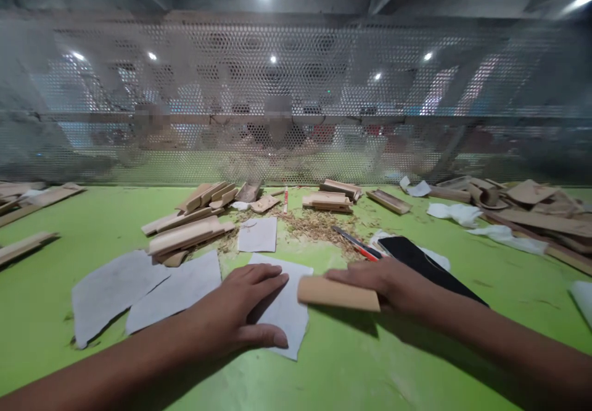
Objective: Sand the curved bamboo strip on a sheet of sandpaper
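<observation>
My left hand (256, 303) lies with fingers stretched over a sheet of white paper (293, 300) on the green table. A curved strip of bark-like wood (340, 294) is gripped in my right hand (379, 278), tilted just above the table to the right of that paper. A smaller white paper square (258, 235) lies beyond my left hand. Two more torn white sheets (115, 288) are spread to the left. Beyond my right hand rest a red and dark knife-like tool (358, 243) and a flat black object (430, 266).
Several curved wood pieces (189, 235) are stacked at centre left, others (328, 200) behind. Brown shavings (314, 225) are scattered mid-table. A larger heap of wood strips (531, 207) and crumpled white paper (456, 214) lie right. A perforated metal screen (296, 103) closes the table's back edge.
</observation>
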Demonstrator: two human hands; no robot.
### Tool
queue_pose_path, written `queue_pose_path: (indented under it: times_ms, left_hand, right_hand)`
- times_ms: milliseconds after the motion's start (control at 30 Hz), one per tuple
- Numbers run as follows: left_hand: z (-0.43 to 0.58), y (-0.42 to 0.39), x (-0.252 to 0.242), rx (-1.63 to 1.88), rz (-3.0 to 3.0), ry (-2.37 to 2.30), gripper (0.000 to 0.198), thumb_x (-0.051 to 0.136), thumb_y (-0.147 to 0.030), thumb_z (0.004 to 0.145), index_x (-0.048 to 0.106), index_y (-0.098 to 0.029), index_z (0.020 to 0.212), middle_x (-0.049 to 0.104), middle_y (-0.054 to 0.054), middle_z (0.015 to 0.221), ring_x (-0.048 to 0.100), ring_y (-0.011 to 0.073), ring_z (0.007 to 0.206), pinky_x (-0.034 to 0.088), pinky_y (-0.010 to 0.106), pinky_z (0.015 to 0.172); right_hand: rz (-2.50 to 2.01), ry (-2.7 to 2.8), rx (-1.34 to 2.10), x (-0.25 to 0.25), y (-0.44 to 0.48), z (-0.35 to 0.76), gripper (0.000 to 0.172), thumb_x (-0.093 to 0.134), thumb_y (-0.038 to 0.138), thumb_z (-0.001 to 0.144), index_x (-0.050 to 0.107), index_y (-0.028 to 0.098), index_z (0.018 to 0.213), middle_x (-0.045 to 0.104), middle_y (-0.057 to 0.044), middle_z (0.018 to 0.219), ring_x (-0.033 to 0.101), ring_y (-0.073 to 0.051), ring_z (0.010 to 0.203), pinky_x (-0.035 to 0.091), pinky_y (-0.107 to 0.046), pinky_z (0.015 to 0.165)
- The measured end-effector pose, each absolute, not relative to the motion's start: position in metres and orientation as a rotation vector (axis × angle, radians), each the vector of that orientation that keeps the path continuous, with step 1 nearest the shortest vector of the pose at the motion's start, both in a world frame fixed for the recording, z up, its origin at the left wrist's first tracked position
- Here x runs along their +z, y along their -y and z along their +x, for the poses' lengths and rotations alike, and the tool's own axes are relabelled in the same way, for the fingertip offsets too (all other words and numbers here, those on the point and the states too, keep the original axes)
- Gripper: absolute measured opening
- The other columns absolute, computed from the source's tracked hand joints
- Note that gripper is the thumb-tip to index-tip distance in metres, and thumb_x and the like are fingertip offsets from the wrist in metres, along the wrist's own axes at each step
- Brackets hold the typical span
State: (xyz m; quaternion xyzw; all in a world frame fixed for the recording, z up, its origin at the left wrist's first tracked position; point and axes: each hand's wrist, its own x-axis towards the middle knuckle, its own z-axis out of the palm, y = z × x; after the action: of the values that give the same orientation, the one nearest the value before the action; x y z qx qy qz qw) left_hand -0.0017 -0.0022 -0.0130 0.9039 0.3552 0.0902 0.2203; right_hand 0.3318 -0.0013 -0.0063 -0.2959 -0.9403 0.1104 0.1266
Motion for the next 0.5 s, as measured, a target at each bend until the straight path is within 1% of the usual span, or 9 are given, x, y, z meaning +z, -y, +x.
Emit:
queue_pose_path:
  times_ms: [100,200,233,267,300,333,400,433,500]
  left_hand:
    - [-0.003,0.003,-0.014,0.274,2.494,-0.999,0.088,0.062,-0.078,0.089,0.046,-0.026,0.158,0.046,0.015,0.159,0.041,0.0416,0.143,0.035,0.056,0.118]
    - [-0.004,0.002,-0.014,0.275,2.486,-0.949,0.087,0.064,-0.078,0.089,0.047,-0.028,0.157,0.046,0.015,0.158,0.042,0.0408,0.143,0.036,0.056,0.117]
    - [-0.005,0.002,-0.014,0.282,2.482,-0.940,0.087,0.065,-0.078,0.088,0.046,-0.028,0.157,0.046,0.015,0.158,0.041,0.0412,0.143,0.035,0.057,0.117]
    - [-0.005,0.002,-0.015,0.286,2.475,-0.940,0.088,0.065,-0.078,0.088,0.046,-0.029,0.158,0.046,0.015,0.159,0.041,0.0416,0.144,0.035,0.057,0.117]
    - [-0.005,0.001,-0.015,0.288,2.468,-0.946,0.088,0.066,-0.077,0.088,0.045,-0.028,0.158,0.045,0.015,0.159,0.040,0.0420,0.144,0.034,0.058,0.117]
    - [-0.005,0.001,-0.016,0.287,2.462,-0.958,0.088,0.066,-0.077,0.088,0.045,-0.028,0.158,0.044,0.015,0.160,0.040,0.0422,0.144,0.034,0.058,0.118]
    - [-0.006,0.001,-0.016,0.274,2.452,-0.978,0.089,0.066,-0.076,0.088,0.045,-0.026,0.158,0.042,0.016,0.161,0.038,0.0423,0.145,0.032,0.059,0.119]
    - [-0.006,0.001,-0.017,0.265,2.449,-0.985,0.089,0.066,-0.076,0.089,0.045,-0.025,0.158,0.042,0.016,0.162,0.038,0.0423,0.146,0.032,0.059,0.119]
    - [-0.005,0.001,-0.017,0.252,2.449,-0.988,0.089,0.065,-0.076,0.089,0.045,-0.024,0.158,0.041,0.017,0.162,0.037,0.0424,0.147,0.030,0.060,0.120]
  right_hand:
    - [-0.869,2.755,0.321,-0.005,0.005,0.331,0.043,0.051,0.023,0.099,0.065,0.018,0.140,0.068,-0.007,0.078,0.061,-0.018,0.066,0.040,-0.026,0.061]
    - [-0.783,2.655,0.658,-0.004,0.014,0.326,0.036,0.051,0.032,0.103,0.071,0.020,0.131,0.073,-0.010,0.089,0.065,-0.020,0.075,0.045,-0.028,0.068]
    - [-0.824,2.539,0.796,-0.003,0.015,0.324,0.034,0.052,0.038,0.103,0.073,0.020,0.124,0.073,-0.009,0.088,0.065,-0.020,0.075,0.047,-0.029,0.068]
    - [-0.906,2.372,0.933,-0.003,0.016,0.321,0.035,0.054,0.044,0.103,0.075,0.019,0.115,0.071,-0.007,0.081,0.063,-0.018,0.068,0.047,-0.028,0.063]
    - [-1.010,2.167,1.072,-0.003,0.016,0.320,0.037,0.056,0.051,0.101,0.074,0.019,0.102,0.066,-0.003,0.070,0.057,-0.016,0.058,0.044,-0.027,0.056]
    - [-1.102,1.947,1.206,-0.003,0.015,0.318,0.042,0.058,0.058,0.098,0.070,0.019,0.087,0.056,0.002,0.059,0.048,-0.013,0.048,0.039,-0.025,0.048]
    - [-1.174,1.558,1.442,-0.002,0.013,0.317,0.054,0.062,0.066,0.093,0.052,0.021,0.065,0.036,0.009,0.047,0.027,-0.007,0.037,0.022,-0.022,0.038]
    - [-1.157,1.429,1.531,-0.002,0.012,0.316,0.059,0.064,0.067,0.091,0.043,0.022,0.060,0.031,0.010,0.045,0.022,-0.006,0.035,0.016,-0.022,0.038]
    - [-1.095,1.303,1.636,0.000,0.011,0.316,0.065,0.068,0.067,0.088,0.035,0.022,0.055,0.027,0.011,0.043,0.021,-0.004,0.034,0.010,-0.022,0.038]
